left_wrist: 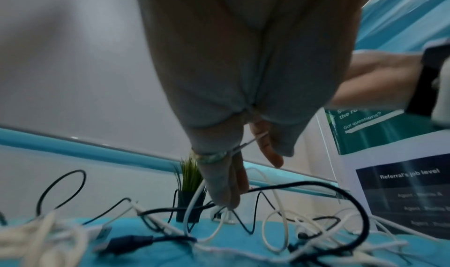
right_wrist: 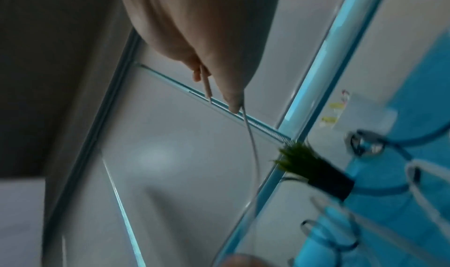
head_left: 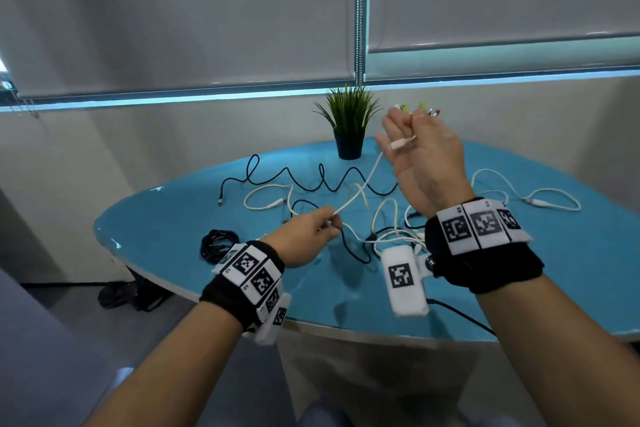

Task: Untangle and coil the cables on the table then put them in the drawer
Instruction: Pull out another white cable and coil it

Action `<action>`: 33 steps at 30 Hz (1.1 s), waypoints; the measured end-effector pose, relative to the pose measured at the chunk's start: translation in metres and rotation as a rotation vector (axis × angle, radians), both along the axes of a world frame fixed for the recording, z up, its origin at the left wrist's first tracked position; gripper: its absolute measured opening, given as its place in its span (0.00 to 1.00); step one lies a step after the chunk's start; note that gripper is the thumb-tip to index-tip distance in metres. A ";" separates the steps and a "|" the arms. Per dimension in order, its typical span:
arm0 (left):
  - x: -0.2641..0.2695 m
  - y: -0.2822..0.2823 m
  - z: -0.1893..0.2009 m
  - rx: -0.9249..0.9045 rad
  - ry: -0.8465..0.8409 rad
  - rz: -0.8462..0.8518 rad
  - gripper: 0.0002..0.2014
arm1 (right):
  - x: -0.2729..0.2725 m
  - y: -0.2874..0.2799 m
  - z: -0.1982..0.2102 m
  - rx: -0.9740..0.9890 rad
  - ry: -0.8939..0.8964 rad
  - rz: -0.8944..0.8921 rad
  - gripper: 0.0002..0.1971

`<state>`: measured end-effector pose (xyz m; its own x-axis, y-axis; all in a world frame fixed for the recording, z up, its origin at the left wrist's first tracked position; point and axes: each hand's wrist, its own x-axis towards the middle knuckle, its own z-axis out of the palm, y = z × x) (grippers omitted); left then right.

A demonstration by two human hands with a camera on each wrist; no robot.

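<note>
A thin white cable (head_left: 358,191) runs taut through the air between my two hands, above the blue table (head_left: 166,218). My left hand (head_left: 327,224) pinches its lower part just over the tangle; in the left wrist view the cable (left_wrist: 250,140) crosses my fingers. My right hand (head_left: 398,135) is raised near the plant and holds the cable's plug end (head_left: 403,142), which also shows as the plug (right_wrist: 208,88) in the right wrist view. Below lies a tangle of white and black cables (head_left: 381,229). A wavy black cable (head_left: 311,180) stretches behind it.
A coiled black cable (head_left: 220,243) lies at the table's left edge. A small potted plant (head_left: 349,125) stands at the back. Another white cable (head_left: 540,201) loops on the right. A printed stand-up sign (left_wrist: 401,184) is at the table's right. No drawer is in view.
</note>
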<state>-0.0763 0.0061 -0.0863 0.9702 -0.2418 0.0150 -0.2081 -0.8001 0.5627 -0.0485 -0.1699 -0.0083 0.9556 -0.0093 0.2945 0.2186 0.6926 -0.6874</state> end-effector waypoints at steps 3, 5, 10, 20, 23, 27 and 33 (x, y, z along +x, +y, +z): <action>-0.003 -0.003 0.009 0.000 -0.067 -0.046 0.08 | 0.011 -0.005 -0.011 -0.344 -0.027 -0.292 0.12; -0.003 -0.004 0.019 -0.019 -0.174 -0.048 0.09 | 0.013 -0.009 -0.020 -0.738 -0.097 -0.424 0.12; 0.004 -0.007 0.042 -0.056 -0.455 -0.006 0.08 | 0.005 -0.009 -0.032 -1.181 -0.179 -0.304 0.12; 0.036 -0.002 0.076 0.018 -0.630 -0.011 0.11 | -0.010 -0.009 -0.035 -1.104 -0.033 0.015 0.21; 0.042 0.000 0.072 0.052 -0.573 0.010 0.14 | -0.011 -0.011 -0.036 -0.978 -0.036 0.045 0.20; 0.038 -0.010 0.055 0.061 -0.356 -0.046 0.17 | -0.011 -0.012 -0.029 -0.640 -0.031 0.084 0.18; 0.023 -0.024 0.026 -0.138 -0.005 -0.059 0.11 | -0.008 -0.019 -0.022 -0.218 -0.006 0.177 0.15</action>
